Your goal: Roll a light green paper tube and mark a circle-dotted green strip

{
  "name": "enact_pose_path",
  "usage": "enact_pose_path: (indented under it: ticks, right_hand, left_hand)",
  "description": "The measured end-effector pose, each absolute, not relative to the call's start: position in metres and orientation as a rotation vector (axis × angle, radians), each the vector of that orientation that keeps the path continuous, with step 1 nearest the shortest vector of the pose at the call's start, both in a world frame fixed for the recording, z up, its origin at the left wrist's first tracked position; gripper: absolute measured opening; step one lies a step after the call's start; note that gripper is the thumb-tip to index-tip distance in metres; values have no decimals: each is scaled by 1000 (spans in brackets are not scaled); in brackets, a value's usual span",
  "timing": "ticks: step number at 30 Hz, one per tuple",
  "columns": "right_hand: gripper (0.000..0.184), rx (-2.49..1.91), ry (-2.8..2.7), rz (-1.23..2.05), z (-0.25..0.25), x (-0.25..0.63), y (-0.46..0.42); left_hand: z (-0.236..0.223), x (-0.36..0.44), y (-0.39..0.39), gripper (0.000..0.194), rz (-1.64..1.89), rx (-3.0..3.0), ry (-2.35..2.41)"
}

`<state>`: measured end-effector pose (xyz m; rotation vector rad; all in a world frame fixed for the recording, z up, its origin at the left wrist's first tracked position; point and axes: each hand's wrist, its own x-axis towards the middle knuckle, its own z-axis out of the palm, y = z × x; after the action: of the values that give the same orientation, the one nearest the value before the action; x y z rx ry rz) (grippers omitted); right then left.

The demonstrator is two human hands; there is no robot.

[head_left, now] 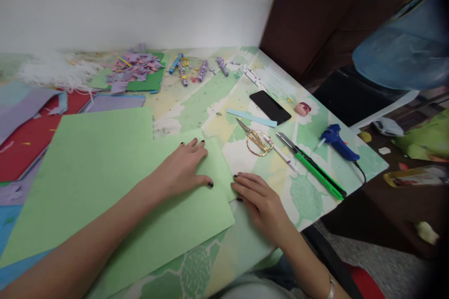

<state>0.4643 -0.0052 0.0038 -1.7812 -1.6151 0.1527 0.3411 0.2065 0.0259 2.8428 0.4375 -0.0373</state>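
A large light green paper sheet (105,173) lies on the table in front of me. My left hand (182,168) rests flat on its right part, fingers spread and open. My right hand (257,198) lies at the sheet's right edge, fingers stretched out and touching the paper's corner. Neither hand holds anything. Gold scissors (256,140) lie just beyond my right hand.
A white pen (280,152), a green utility knife (315,168), a blue glue gun (338,142), a black phone (270,106), a light blue paper strip (250,117) and a pink eraser (302,108) lie to the right. Red, purple and blue sheets (28,131) and paper scraps (135,67) sit left and behind. The table edge (336,205) is near right.
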Motion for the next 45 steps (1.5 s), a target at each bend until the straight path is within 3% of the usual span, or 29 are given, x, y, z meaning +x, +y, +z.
enact_pose_path:
  ticks: [6,13,19,23,30,38,42,45]
  right_hand:
    - [36,-1769,-1596,165,4,464,-5]
    - [28,-1699,-1458,40,13,473,-12]
    - [23,-2204,-1140,-368,28,537,-25]
    - [21,-2528,-1143,-220,26,570,-21]
    - [13,-2565,-1281,-27,18,568,-5]
    - [14,-2850,-1044,209,50,568,-16]
    - [28,-2663,-929,125,63,579,-26]
    - [26,-2326,-962,89,65,584,-21]
  left_hand:
    - [23,342,180,95,-47,2926,528]
    - [17,337,178,93,16,2971,526]
    - [8,329,180,101,88,2935,488]
    - [2,326,181,101,129,2941,472]
    - [-1,325,179,102,162,2986,456]
    - [2,325,179,104,96,3010,466]
    - [3,325,179,104,75,2997,467]
    - [10,327,178,103,31,2986,457]
